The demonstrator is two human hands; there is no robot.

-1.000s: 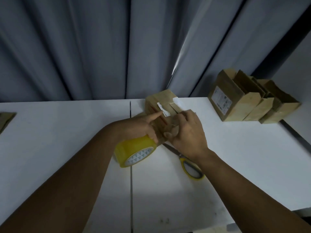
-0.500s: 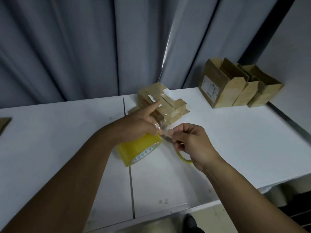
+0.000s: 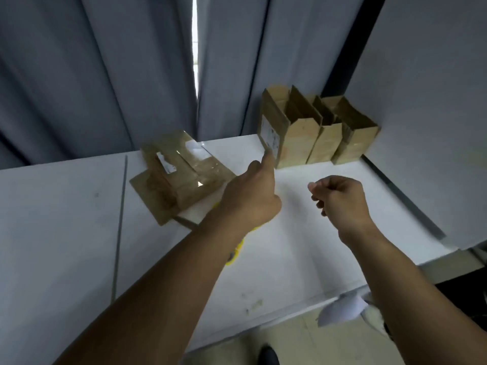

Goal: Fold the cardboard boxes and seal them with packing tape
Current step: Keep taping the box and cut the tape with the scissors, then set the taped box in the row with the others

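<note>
Tally from here. Boxes: 4. That's 1 taped box (image 3: 184,175) lying down, plus 3 standing open in a row: labelled box (image 3: 297,138), middle box (image 3: 325,143), corner box (image 3: 353,143). Hands: 2, left hand (image 3: 250,198) and right hand (image 3: 340,201). Scissors (image 3: 237,250): 1 pair, I think; only a blade tip and a bit of yellow handle are in sight. Table (image 3: 52,219): 1. White paper (image 3: 340,310) on the floor: 1 piece.

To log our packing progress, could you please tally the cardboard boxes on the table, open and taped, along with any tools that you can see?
Open cardboard boxes: 3
Taped cardboard box: 1
Yellow-handled scissors, partly hidden: 1
Total: 5
</note>
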